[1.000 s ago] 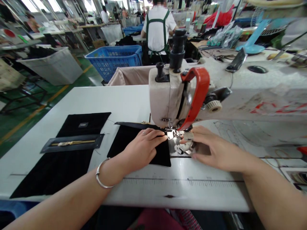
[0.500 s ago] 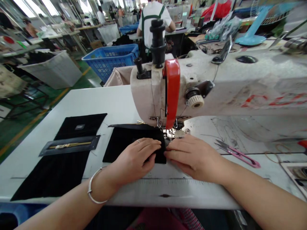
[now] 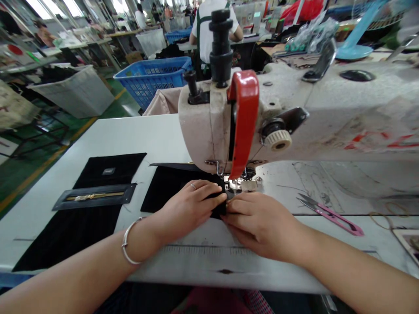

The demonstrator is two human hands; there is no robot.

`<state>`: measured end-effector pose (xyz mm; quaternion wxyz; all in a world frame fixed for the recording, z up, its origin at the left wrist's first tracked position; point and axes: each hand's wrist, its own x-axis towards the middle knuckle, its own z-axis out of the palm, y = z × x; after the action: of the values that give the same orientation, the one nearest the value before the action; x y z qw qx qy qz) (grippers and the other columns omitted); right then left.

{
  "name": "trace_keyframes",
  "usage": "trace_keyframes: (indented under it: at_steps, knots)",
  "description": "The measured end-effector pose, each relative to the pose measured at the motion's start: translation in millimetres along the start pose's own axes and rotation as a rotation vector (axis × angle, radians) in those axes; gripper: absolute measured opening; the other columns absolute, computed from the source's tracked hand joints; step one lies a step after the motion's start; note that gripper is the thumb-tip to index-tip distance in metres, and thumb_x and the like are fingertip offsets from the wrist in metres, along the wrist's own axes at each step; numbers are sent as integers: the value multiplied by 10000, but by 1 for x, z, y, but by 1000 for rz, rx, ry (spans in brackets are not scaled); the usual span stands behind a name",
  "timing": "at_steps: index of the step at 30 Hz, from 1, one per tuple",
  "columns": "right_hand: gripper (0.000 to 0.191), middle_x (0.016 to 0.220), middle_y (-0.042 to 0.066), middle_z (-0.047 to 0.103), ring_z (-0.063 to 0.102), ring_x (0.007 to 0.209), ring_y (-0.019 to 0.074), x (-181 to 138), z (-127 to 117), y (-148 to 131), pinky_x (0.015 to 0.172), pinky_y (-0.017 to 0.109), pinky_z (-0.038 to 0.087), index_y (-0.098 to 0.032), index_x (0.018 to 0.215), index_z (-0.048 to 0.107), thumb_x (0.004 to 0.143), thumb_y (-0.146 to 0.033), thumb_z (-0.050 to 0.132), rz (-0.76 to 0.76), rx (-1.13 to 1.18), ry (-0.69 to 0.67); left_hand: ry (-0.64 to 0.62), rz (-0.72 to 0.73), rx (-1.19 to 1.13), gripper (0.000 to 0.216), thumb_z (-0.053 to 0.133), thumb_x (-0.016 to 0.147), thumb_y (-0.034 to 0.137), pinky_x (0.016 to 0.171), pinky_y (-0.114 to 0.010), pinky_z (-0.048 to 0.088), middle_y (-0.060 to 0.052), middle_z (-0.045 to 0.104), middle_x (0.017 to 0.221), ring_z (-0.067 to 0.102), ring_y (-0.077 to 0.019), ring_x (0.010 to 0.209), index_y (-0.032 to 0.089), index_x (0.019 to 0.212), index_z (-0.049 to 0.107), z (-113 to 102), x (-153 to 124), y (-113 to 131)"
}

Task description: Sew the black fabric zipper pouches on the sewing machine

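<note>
A piece of black fabric (image 3: 163, 185) lies under the needle area of the sewing machine (image 3: 209, 117), with a dark zipper strip along its far edge. My left hand (image 3: 191, 203), with a ring and a bangle, rests on top of this fabric, fingers stretched toward the presser foot (image 3: 229, 183). At the fabric's right edge, just in front of the presser foot, my right hand (image 3: 258, 218) pinches the edge with bent fingers. Its fingertips are partly hidden.
Left on the table lies another black fabric piece (image 3: 94, 235) crossed by a zipper strip (image 3: 94, 197). Pink thread snips (image 3: 330, 214) lie right of my right hand. A blue basket (image 3: 153, 78) stands behind the table; a person in white (image 3: 207, 30) sits beyond the machine.
The fabric's near edge has shifted slightly away from me. My left fingers have slid toward its right edge, close to my right fingertips. The whole view has shifted a little.
</note>
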<state>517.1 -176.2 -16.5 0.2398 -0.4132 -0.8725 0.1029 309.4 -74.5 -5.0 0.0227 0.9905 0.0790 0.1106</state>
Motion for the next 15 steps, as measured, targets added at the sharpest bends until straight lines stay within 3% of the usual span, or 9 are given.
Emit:
trace_keyframes:
  at_steps: [4, 8, 15]
  knots:
    - [196, 964, 70, 680, 611, 958, 231, 3, 1, 3, 810, 396, 504, -158, 992, 694, 916, -186, 515, 26, -31, -6, -1, -10, 15, 299, 477, 956, 150, 1012, -424, 475, -83, 641, 1213, 564, -226, 1170, 175, 1230, 595, 4, 3, -10]
    - [235, 995, 79, 680, 616, 958, 245, 4, 0, 4, 779, 411, 506, -153, 1077, 683, 928, -208, 510, 39, -61, -7, 72, 29, 32, 236, 493, 965, 157, 974, -401, 506, -85, 671, 1142, 605, -219, 1100, 143, 1169, 611, 5, 2, -9]
    - [187, 946, 72, 706, 628, 978, 201, -1, -6, 9, 846, 376, 497, -173, 952, 690, 935, -158, 504, -47, 16, 20, 121, 182, -69, 214, 512, 965, 89, 994, -347, 526, -58, 698, 1128, 630, -173, 1096, 116, 1149, 616, 10, -12, -9]
